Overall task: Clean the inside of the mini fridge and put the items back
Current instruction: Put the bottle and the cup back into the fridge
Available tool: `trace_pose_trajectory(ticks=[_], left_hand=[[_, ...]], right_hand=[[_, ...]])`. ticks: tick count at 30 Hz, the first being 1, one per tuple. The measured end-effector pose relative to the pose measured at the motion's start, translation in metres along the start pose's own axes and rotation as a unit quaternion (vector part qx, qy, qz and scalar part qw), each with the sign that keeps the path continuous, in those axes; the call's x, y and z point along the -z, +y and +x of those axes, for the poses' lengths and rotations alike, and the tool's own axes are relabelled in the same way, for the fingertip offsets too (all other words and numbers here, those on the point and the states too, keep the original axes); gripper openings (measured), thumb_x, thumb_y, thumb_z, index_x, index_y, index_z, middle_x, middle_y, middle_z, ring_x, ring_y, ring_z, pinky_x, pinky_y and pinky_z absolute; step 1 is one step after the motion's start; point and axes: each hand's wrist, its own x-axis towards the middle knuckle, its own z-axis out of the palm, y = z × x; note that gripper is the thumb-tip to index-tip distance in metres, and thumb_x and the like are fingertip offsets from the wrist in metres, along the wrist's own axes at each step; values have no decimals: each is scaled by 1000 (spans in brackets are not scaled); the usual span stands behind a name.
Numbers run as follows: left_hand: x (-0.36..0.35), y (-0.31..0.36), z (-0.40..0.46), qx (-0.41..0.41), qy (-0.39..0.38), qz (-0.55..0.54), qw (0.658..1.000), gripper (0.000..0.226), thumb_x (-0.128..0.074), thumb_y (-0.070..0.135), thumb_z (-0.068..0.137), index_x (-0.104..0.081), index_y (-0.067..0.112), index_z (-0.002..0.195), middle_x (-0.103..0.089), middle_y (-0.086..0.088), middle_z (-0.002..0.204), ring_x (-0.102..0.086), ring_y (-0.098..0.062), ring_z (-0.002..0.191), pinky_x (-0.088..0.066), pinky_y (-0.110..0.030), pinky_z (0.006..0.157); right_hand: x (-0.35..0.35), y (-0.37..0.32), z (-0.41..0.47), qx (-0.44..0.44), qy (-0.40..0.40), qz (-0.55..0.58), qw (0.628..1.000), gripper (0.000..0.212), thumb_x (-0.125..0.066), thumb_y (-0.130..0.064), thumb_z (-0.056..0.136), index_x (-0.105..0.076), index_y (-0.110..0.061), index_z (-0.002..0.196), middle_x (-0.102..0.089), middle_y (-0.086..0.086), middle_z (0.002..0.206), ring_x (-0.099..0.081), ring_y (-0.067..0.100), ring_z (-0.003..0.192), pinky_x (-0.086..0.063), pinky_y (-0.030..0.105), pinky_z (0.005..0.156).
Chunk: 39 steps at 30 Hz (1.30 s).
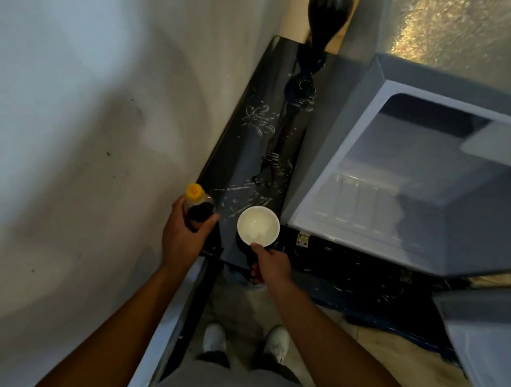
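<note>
My left hand (182, 238) is wrapped around a dark bottle (198, 206) with a yellow cap, held upright over the near end of a glossy black cabinet top (253, 148). My right hand (271, 266) pinches the near rim of a white bowl (258, 226), which looks empty and hovers at that same near end. The mini fridge (408, 185) stands to the right with its door swung open; its white interior shows a small freezer box at the top right and a bare ribbed floor.
A white wall fills the left side. The fridge door (491, 344) hangs open at the lower right. A dark vase (327, 13) stands at the far end of the black cabinet. My white shoes and tiled floor are below.
</note>
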Motion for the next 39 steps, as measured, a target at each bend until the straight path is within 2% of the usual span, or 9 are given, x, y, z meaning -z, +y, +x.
trace_pose_trajectory(ticks=[3, 5, 10, 19, 24, 28, 32, 35, 39], left_hand=[[5, 4, -2, 2, -8, 2, 1000, 66, -80, 37, 80, -48, 25, 136, -65, -2, 128, -63, -20, 113, -53, -42, 101], [8, 4, -3, 7, -8, 3, 1000, 66, -80, 38, 79, -48, 25, 136, -65, -3, 128, -64, -22, 114, -53, -44, 101], [16, 4, -4, 20, -10, -5, 1000, 63, -81, 41, 78, -51, 29, 132, -67, -2, 123, -66, -23, 110, -56, -48, 97], [14, 27, -24, -46, -61, -16, 997, 62, -81, 31, 79, -53, 22, 133, -67, -4, 120, -65, -20, 103, -53, -30, 87], [1, 40, -39, -75, -112, -55, 989, 59, -81, 26, 79, -55, 26, 131, -65, -1, 121, -64, -18, 107, -53, -37, 96], [-18, 57, -55, -110, -193, -51, 974, 54, -84, 29, 74, -56, 41, 119, -66, 11, 113, -64, -4, 103, -50, -27, 95], [-52, 86, -67, -154, -280, -50, 946, 61, -85, 46, 70, -54, 34, 122, -67, 6, 118, -64, -11, 111, -50, -26, 96], [-86, 111, -71, -178, -303, -38, 935, 64, -83, 35, 76, -52, 21, 130, -64, 8, 118, -61, -8, 110, -44, -3, 89], [-135, 145, -64, -196, -304, -9, 932, 64, -78, 31, 82, -45, 21, 136, -62, 7, 121, -58, -8, 109, -43, -3, 90]], right_hand=[[-4, -3, -2, -71, -49, 88, 992, 40, -64, -39, 89, -69, -1, 97, -68, 11, 55, -63, 26, 44, -56, 32, 45], [-6, -6, -4, -91, -83, 112, 986, 44, -56, -39, 94, -65, 3, 106, -69, 15, 57, -64, 26, 40, -54, 29, 40], [1, -4, -3, -88, -78, 123, 985, 45, -54, -38, 96, -66, 5, 97, -70, 18, 67, -67, 27, 45, -57, 33, 45], [53, 18, -29, -69, -71, 127, 987, 38, -57, -33, 92, -66, 3, 88, -71, 21, 79, -69, 29, 59, -60, 35, 55], [90, 37, -52, -42, -55, 143, 987, 36, -59, -33, 91, -67, 1, 84, -72, 20, 76, -70, 29, 61, -60, 38, 63], [133, 39, -58, -23, -3, 176, 984, 36, -61, -33, 91, -67, 1, 81, -71, 24, 79, -69, 31, 63, -59, 35, 59], [190, 29, -48, -7, 62, 188, 980, 37, -61, -37, 91, -67, -2, 83, -69, 17, 74, -67, 28, 62, -57, 33, 56], [229, 20, -33, 6, 84, 210, 974, 36, -59, -42, 92, -66, -7, 87, -66, 10, 71, -64, 23, 62, -57, 32, 55], [262, 6, -11, 12, 100, 237, 966, 35, -58, -43, 92, -65, -8, 90, -66, 10, 74, -63, 25, 64, -56, 35, 60]])
